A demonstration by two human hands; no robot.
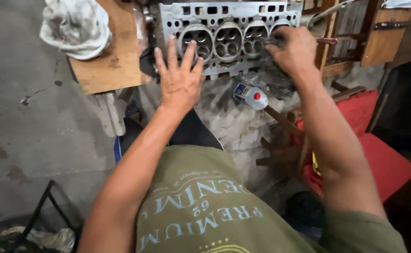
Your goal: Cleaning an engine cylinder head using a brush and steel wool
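Cylinder head (229, 35), bare grey metal, stands on edge at the far side of the wooden board (114, 61), combustion-chamber face turned toward the person, round chambers in a row. Left hand (179, 79) lies flat and fully open, fingers spread, palm pressed on the lower left part of that face over the first chamber; it grips nothing, only braces. Right hand (295, 49) is curled at the right end of the casting over the last chamber, closed around a small dark, grimy piece that looks like a rag or abrasive pad; exact nature cannot be told. Step in hand, as judged: hand cleaning of the chamber face, right end being worked while the left steadies the casting. Continued rubbing would call for firm counter-pressure from the left palm so the upright head does not tip or slide off the board edge. Dirty white cloth (76, 26) sits at the board's near left corner. Plastic bottle with a red cap (250, 95) lies on the concrete floor (27, 117) below the head, beside a red seat (379, 154).
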